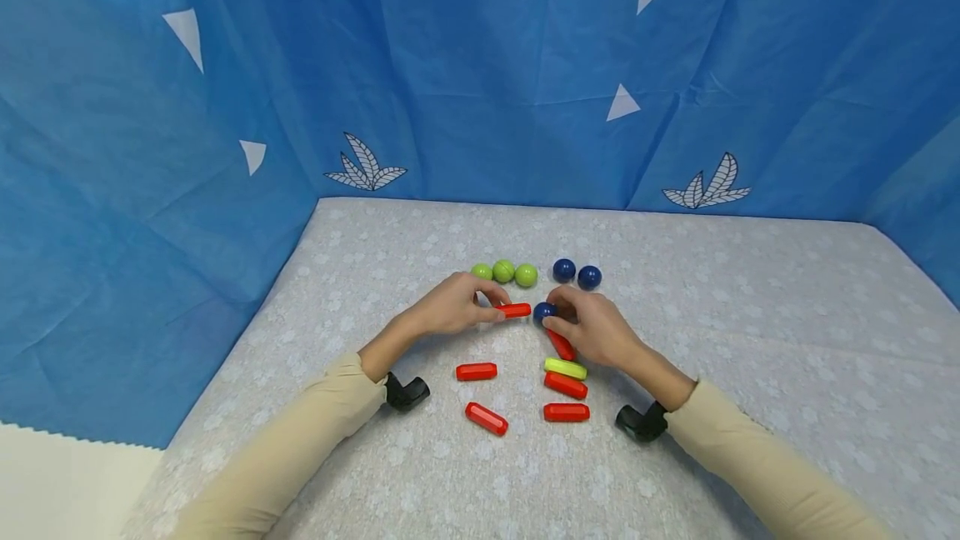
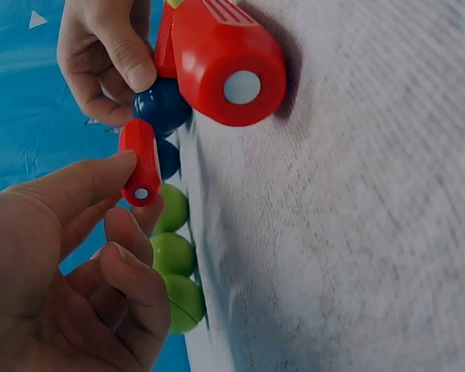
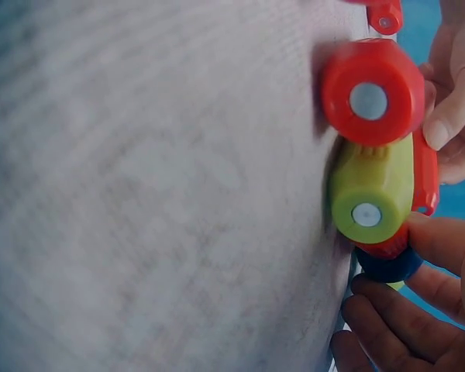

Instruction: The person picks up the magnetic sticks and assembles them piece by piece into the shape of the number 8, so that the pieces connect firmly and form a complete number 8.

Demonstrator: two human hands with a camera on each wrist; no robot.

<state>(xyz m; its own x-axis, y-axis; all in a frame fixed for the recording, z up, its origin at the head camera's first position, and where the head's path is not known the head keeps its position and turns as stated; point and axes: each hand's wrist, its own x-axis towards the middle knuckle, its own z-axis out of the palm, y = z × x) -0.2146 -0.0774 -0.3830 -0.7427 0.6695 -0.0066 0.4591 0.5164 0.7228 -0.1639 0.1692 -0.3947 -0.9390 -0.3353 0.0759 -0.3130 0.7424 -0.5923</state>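
My left hand (image 1: 453,305) pinches a short red magnetic rod (image 1: 516,310) between thumb and fingers; a pale metal disc marks its end in the left wrist view. Facing it, my right hand (image 1: 597,328) grips a dark blue ball (image 1: 543,314) by thumb and fingertips. The rod's free end points at the ball, close to it. Another red rod (image 1: 561,346) slants down from the ball, partly covered by the right hand. Just below lies a yellow-green rod (image 1: 566,369), with a red rod (image 1: 566,385) right beside it.
Behind the hands stand several green balls (image 1: 527,275) in a row and two dark blue balls (image 1: 564,270). Nearer lie loose red rods (image 1: 476,372), one slanted (image 1: 487,419) and one level (image 1: 566,412). A patterned cloth (image 1: 360,473) covers the table; a blue curtain (image 1: 480,65) hangs behind.
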